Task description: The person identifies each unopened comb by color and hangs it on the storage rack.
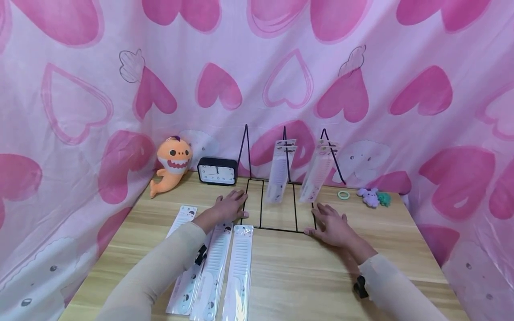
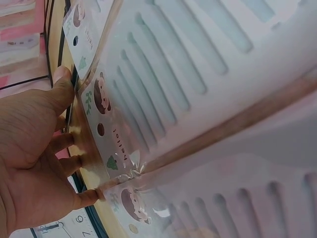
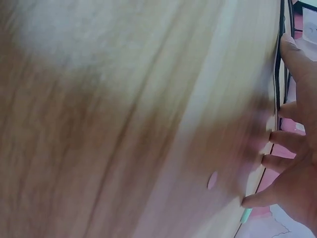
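Observation:
A black wire rack [image 1: 277, 229] stands on the wooden table, its base lying flat. At the left side of that base is my left hand [image 1: 229, 207], fingers spread and relaxed. My right hand [image 1: 331, 226] touches the right side, with its thumb near the front corner. Neither hand grips anything visible. Packaged combs hang from the rack's middle [image 1: 277, 174] and right [image 1: 315, 174] prongs. Three more packaged combs [image 1: 241, 254] lie in front of my left hand, partly under the left forearm. The left wrist view shows their comb teeth [image 2: 163, 64] close up.
Behind the left hand stand an orange shark plush [image 1: 172, 162] and a black-framed clock [image 1: 217, 171]. A pale green ring [image 1: 343, 195] and small purple [image 1: 369, 197] and green [image 1: 384, 199] toys lie at the back right. A heart-patterned curtain [image 1: 218, 87] encloses the table.

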The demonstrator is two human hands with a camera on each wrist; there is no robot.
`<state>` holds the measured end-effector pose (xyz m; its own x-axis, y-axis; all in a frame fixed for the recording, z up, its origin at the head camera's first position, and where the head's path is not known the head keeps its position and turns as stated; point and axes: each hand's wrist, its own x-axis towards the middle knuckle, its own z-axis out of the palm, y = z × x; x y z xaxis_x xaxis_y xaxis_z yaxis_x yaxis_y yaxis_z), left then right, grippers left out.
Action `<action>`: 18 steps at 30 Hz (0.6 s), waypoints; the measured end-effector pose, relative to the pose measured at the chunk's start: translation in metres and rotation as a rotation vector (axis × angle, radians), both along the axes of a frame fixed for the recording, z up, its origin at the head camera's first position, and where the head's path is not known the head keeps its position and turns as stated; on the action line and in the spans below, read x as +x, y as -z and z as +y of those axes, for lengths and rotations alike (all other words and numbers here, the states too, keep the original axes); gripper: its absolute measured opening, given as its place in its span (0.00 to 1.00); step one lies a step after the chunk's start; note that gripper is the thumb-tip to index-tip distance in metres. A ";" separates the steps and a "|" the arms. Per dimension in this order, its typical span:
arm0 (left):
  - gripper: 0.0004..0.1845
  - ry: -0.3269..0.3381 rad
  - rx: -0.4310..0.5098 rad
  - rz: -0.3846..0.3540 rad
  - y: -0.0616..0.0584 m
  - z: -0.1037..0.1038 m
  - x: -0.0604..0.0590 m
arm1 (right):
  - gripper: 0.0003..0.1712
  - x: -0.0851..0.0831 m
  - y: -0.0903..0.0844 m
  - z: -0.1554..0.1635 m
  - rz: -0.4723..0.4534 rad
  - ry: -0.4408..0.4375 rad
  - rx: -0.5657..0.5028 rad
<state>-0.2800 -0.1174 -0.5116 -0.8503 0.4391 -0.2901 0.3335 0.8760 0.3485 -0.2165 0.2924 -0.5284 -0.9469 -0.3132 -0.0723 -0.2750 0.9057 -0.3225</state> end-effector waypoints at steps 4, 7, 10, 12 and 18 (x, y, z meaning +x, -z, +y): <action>0.45 -0.005 0.017 -0.009 -0.001 0.000 -0.002 | 0.54 -0.003 0.000 -0.001 -0.023 0.011 0.015; 0.45 -0.001 0.025 -0.001 0.002 -0.003 -0.004 | 0.54 -0.003 0.000 -0.004 -0.026 0.018 0.019; 0.45 0.012 0.020 0.011 0.000 -0.006 -0.006 | 0.53 -0.004 0.000 -0.005 -0.027 0.023 0.018; 0.44 0.015 0.015 0.015 -0.007 -0.007 -0.003 | 0.53 -0.004 -0.001 -0.006 -0.032 0.023 0.016; 0.41 0.052 0.074 0.098 -0.007 -0.021 -0.007 | 0.54 -0.003 -0.001 -0.006 -0.021 0.022 0.030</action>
<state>-0.2870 -0.1384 -0.5048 -0.8484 0.5008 -0.1715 0.4138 0.8295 0.3752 -0.2194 0.2864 -0.5279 -0.9517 -0.2899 -0.1017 -0.2483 0.9208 -0.3007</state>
